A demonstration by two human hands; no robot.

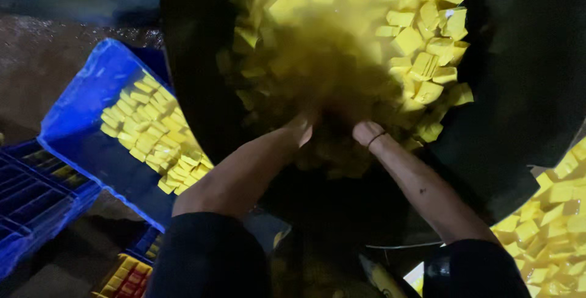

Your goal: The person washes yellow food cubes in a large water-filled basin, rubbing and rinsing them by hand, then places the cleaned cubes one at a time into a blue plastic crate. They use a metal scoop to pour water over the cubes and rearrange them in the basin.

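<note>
A big black wok [519,90] is filled with murky yellow liquid and many yellow tofu-like cubes [421,47]. Both my arms reach into it. My left hand [303,128] is sunk in the liquid up to the wrist, so its fingers are hidden. My right hand [365,132] is also under the surface, with a thin band on the wrist. What either hand holds cannot be seen.
A blue plastic tray [91,109] tilted against the wok's left side carries rows of yellow cubes [155,136]. Blue crates [30,194] lie at the lower left. More yellow cubes [549,225] are piled at the lower right. Dark ground lies at the far left.
</note>
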